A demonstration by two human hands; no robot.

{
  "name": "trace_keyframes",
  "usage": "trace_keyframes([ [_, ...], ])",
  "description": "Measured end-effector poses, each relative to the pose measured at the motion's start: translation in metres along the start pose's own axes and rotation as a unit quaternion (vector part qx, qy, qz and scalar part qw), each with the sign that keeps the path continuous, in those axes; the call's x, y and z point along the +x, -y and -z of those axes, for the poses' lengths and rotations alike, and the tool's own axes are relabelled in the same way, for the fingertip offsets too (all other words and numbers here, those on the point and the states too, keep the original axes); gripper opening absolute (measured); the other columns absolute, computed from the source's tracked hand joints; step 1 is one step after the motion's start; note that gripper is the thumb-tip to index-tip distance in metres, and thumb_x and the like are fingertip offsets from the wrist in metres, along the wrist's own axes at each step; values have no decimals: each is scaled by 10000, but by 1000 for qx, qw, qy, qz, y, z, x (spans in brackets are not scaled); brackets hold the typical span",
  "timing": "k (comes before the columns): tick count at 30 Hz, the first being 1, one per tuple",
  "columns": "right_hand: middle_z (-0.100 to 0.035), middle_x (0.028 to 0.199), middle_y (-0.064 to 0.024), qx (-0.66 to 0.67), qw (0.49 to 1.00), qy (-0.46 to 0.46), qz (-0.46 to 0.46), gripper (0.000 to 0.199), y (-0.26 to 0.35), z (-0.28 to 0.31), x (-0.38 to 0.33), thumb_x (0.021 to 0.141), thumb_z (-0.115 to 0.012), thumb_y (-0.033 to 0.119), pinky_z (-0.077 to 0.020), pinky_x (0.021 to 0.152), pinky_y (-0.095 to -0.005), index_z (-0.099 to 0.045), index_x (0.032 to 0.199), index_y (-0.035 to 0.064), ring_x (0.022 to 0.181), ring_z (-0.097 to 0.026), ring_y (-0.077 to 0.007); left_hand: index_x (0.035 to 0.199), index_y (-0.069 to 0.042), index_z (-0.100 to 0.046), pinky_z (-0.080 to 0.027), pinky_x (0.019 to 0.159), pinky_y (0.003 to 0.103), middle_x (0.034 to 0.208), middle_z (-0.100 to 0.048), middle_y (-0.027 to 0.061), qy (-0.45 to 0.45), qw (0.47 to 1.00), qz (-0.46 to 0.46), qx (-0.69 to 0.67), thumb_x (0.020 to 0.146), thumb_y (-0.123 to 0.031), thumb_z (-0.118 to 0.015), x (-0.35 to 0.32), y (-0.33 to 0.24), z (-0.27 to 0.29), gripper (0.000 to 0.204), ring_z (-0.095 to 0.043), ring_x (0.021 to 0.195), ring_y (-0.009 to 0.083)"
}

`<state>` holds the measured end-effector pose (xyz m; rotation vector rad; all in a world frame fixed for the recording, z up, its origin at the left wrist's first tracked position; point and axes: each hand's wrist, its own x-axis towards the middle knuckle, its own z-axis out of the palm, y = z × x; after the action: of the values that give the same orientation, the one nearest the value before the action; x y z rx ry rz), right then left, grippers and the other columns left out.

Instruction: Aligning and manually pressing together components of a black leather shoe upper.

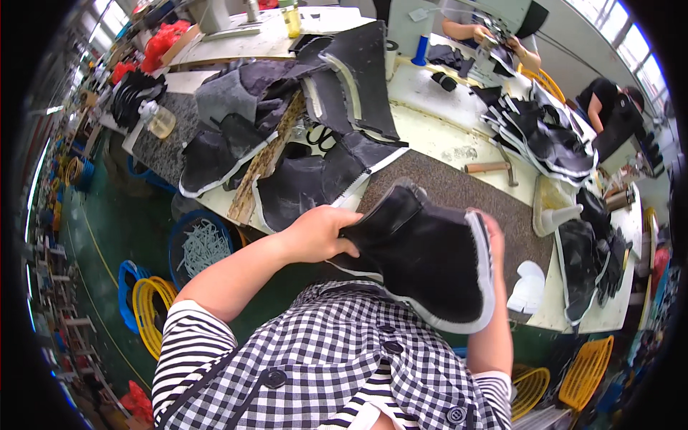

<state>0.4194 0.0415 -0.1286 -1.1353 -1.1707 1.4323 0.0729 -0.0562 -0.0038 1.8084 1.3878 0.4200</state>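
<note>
A black boot upper (437, 254) with a pale, fuzzy lower edge is held up in front of my chest, over the near edge of the table. My left hand (315, 233) is closed on its left side, thumb and fingers pinching the edge. Around the right side wraps my right hand (493, 233), most of its fingers hidden behind the piece. Just beyond lies another black boot upper (322, 179), flat on the table. A hammer (494, 168) with a wooden handle rests past the brown mat (444, 175). Near my right forearm is a white shaped piece (527, 288).
More black uppers (548, 136) are heaped at the far right, others (584, 265) nearer. Black-handled scissors (320, 137) lie among pieces at the left, near a bottle of liquid (159, 120). A blue basket of strips (204, 247) stands below left. Two people work beyond the table.
</note>
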Motion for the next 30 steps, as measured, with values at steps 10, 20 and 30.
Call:
trace_keyframes([
  [10,-681,903,-74,-259,922,226,176,221,195,-66,-28,827,-713,90,-523,732,-267,-677,1031,14,824,-651,-146,1162,-60,-613,-518,790,409,1030,-671,133,3,983,-90,158,697,-95,-762,1,-39,0,490,-642,949,322],
  [20,-622,891,-100,-353,909,216,53,539,125,-109,-26,671,-850,204,-511,791,-338,-561,1085,16,833,-619,-216,1421,-96,-405,-477,914,412,1200,-611,166,175,980,-63,71,756,-129,-751,13,-43,20,750,-594,1106,318],
  [30,-576,772,-76,-348,874,146,307,227,125,-140,-39,665,-779,53,-492,655,-337,-591,793,44,718,-583,-248,871,-57,-618,-420,520,253,669,-538,-33,1,958,125,-257,970,-365,-530,38,-55,18,335,-503,601,54],
])
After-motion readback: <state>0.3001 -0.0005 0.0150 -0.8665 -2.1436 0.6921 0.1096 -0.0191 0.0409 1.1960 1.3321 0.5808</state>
